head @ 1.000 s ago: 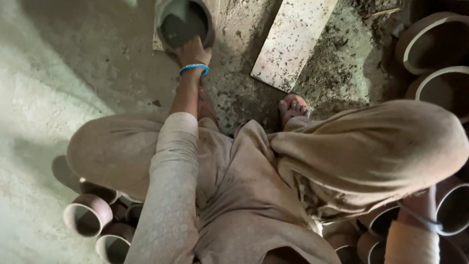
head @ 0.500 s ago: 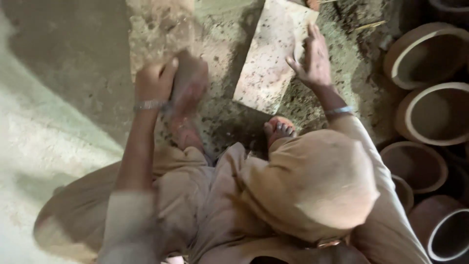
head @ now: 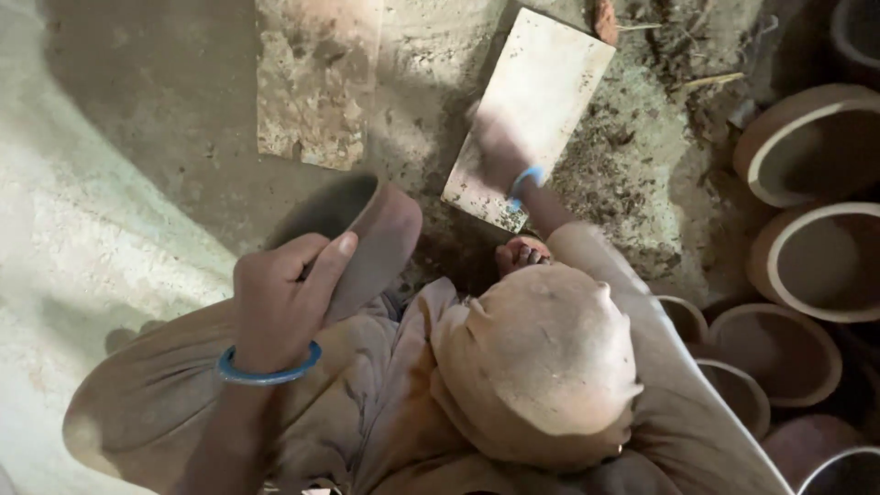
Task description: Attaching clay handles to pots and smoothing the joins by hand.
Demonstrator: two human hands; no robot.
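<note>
My left hand (head: 284, 302), with a blue bangle at the wrist, grips the rim of a brown clay pot (head: 371, 240) and holds it tilted above my lap, its mouth facing up and left. My right hand (head: 500, 151), blurred by motion and also wearing a blue bangle, lies flat on a pale stone slab (head: 550, 87) on the dirt floor ahead. It holds nothing. My bent knee (head: 541, 357) in dusty tan cloth fills the lower middle, and my bare toes (head: 522, 253) show just in front of it.
A second flat slab (head: 316, 82) lies on the floor to the upper left. Several open clay pots crowd the right side, among them a large one (head: 807, 147), another (head: 816, 266) below it and a third (head: 770, 353). A pale floor patch (head: 82, 257) spreads left.
My left hand has brought the clay pot back from the far slab toward my lap. My right hand has slid down the pale slab toward me. The view has shifted.
</note>
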